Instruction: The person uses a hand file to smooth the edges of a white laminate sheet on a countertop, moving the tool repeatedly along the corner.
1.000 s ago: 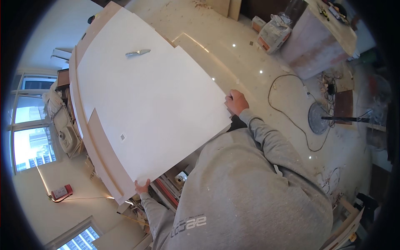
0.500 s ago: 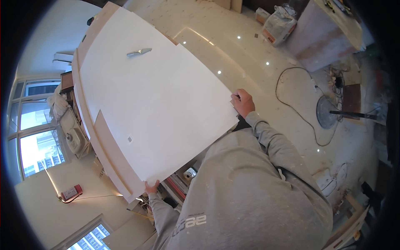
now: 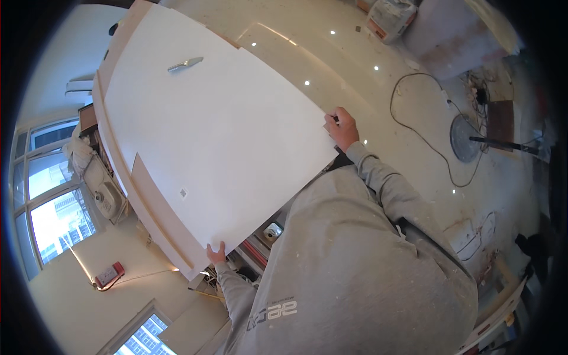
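Note:
A large white board [image 3: 236, 124] lies flat across a workbench, its near edge running in front of my body. My right hand [image 3: 343, 130] is closed at the board's right near corner, fingers curled over the edge; a small dark spot shows between them, too small to name. At the near left corner, my left hand [image 3: 217, 254] touches the edge with thumb and fingers spread apart. A silver utility knife [image 3: 185, 64] rests on the far part of the board. Near its left edge there is a small printed label [image 3: 183, 193].
A brown wooden strip [image 3: 127, 186] borders the bench's left side. Beneath the near edge sit stacked items and a silver round object [image 3: 273, 231]. On the floor at right are a black cable [image 3: 393, 118], a round stand base [image 3: 464, 139] and a filled bag [image 3: 390, 21].
The whole view has shifted slightly, so the board and knife appear a little higher and further left. Both hands stay at the same corners of the board.

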The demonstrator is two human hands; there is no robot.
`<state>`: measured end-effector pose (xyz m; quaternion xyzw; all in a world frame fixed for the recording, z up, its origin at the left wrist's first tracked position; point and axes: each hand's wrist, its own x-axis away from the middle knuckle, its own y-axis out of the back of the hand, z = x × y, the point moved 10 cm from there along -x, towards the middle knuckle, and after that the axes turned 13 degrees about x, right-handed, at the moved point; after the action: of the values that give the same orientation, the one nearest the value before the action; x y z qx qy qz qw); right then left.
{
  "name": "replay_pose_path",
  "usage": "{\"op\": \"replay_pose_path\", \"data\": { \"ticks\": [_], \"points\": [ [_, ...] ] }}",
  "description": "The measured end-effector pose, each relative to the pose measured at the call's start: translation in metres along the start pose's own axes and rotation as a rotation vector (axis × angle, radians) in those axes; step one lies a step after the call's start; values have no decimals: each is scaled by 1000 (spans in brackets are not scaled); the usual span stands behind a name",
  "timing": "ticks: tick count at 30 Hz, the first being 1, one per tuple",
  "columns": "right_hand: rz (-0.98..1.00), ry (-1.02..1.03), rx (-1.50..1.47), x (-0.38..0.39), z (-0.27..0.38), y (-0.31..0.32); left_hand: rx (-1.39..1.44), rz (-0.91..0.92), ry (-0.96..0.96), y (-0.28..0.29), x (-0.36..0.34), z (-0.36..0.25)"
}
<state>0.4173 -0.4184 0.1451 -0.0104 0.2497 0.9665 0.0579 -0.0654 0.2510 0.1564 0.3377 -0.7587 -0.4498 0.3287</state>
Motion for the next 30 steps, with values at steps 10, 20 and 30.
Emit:
{"op": "replay_pose_path", "data": {
  "ticks": [10, 20, 30],
  "points": [
    [74, -44, 21, 9, 2, -7, -31, 335, -872, -141, 63, -402],
    [289, -426, -312, 21, -43, -16, -227, 739, -996, -212, 174, -509],
    [179, -377, -318, 23, -20, -10, -292, 774, -978, -219, 172, -503]
  ]
}}
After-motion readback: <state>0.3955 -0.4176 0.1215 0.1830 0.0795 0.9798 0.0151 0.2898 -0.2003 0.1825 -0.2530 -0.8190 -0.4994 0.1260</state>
